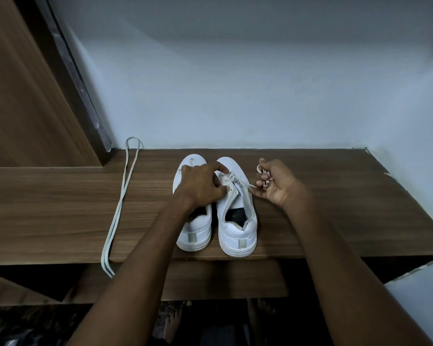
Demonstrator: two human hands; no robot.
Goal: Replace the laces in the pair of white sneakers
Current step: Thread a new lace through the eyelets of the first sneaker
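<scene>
Pale blue walls meet in a corner behind a wooden shelf [310, 208], and on that shelf stand my two white sneakers, heels toward me, toes toward the wall. Taking the right sneaker [236, 216] as my mark: the left sneaker [194, 231] stands just beside it on its left, nearly touching. My left hand [201, 186] reaches across the left sneaker, its fingertips curled and pinching at the lace [231, 177] where it crosses the right sneaker's eyelets. My right hand [276, 184] hovers just right of that sneaker's toe end, fingers closed round a bunched length of the same lace, one strand running taut back to the eyelets. Both sneakers' openings show only dark insides. Well to the left of the right sneaker, a loose lace [121, 203] lies doubled, its loop against the wall, its ends hanging over the shelf's front edge.
</scene>
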